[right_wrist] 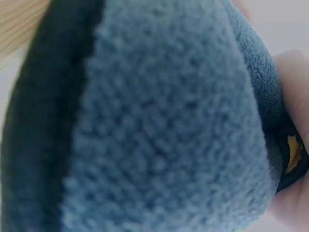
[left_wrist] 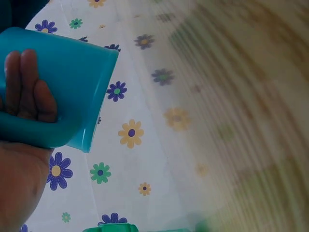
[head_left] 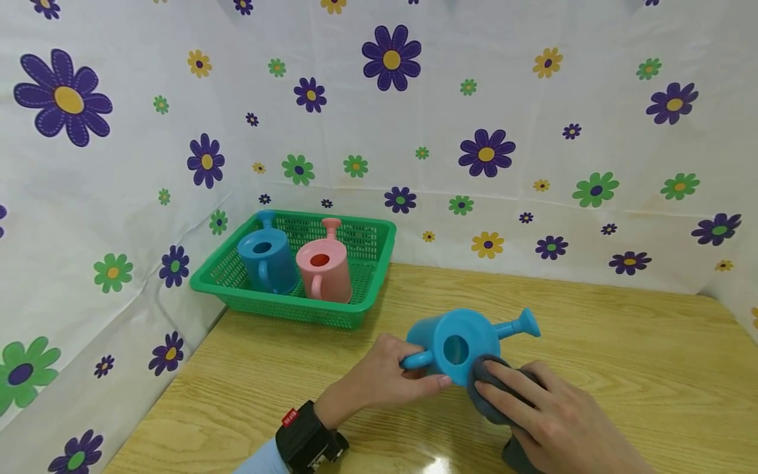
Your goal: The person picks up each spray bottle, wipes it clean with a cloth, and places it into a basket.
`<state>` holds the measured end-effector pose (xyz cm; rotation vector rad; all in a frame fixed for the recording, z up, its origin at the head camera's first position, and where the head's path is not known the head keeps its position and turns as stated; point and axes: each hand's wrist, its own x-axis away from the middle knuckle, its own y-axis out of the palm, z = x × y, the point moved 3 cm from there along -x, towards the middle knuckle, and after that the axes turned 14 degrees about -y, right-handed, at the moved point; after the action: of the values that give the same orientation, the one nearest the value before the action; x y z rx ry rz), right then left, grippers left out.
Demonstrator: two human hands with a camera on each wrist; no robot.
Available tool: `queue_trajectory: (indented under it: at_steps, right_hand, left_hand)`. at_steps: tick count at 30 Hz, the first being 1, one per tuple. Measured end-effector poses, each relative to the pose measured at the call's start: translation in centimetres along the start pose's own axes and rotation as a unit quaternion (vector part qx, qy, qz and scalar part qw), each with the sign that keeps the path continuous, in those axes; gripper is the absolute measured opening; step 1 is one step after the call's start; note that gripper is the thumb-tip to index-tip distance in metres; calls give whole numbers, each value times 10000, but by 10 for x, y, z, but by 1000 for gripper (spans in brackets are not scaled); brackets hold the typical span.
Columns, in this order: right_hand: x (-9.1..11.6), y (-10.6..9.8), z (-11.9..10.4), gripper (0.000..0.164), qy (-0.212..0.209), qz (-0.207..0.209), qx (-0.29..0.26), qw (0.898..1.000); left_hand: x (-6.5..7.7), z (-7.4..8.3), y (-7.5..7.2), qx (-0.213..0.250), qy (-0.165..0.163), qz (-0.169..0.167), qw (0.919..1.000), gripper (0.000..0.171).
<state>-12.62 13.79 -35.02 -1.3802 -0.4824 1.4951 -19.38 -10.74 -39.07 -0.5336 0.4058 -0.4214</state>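
A light blue toy watering can [head_left: 468, 329] is tilted above the wooden table, its round top opening facing me and its spout to the right. My left hand [head_left: 393, 375] grips it by the handle [head_left: 417, 359]; in the left wrist view, fingers [left_wrist: 29, 82] pass through the handle and lie along the can's side. My right hand [head_left: 547, 408] holds a dark grey cloth [head_left: 494, 395] against the lower right rim of the can. That fuzzy cloth [right_wrist: 169, 125] fills most of the right wrist view and hides most of the hand there.
At the back left stands a green plastic basket [head_left: 284, 311]. A darker blue watering can [head_left: 269, 263] and a pink one [head_left: 328, 270] are upright in it. A white flowered sheet [head_left: 438, 125] hangs behind the wooden table [head_left: 639, 368] and along its left side.
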Motion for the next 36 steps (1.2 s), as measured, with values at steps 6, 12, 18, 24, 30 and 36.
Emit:
queue_trajectory:
  at_steps: [6, 12, 18, 24, 30, 36]
  right_hand:
    - [-1, 2, 0, 60, -107, 355, 239, 9990]
    - [-1, 2, -1, 62, 20, 220, 407, 9989]
    - [-1, 2, -1, 63, 291, 364, 513, 9976]
    - [-4, 0, 1, 60, 382, 527, 624, 9959]
    - [-4, -1, 1, 61, 441, 601, 715, 9946]
    - [-4, -2, 2, 60, 528, 669, 739, 9936]
  left_hand:
    - [0, 1, 0, 222, -583, -162, 9979, 38]
    - [-1, 3, 2, 150, -481, -161, 9986, 34]
    - [0, 3, 5, -174, -247, -252, 9992, 36]
    - [0, 6, 8, -708, 270, -238, 9968, 43]
    - [0, 9, 13, -1176, 761, -248, 9898, 44]
    - [0, 10, 17, -1587, 1148, -161, 9805, 45]
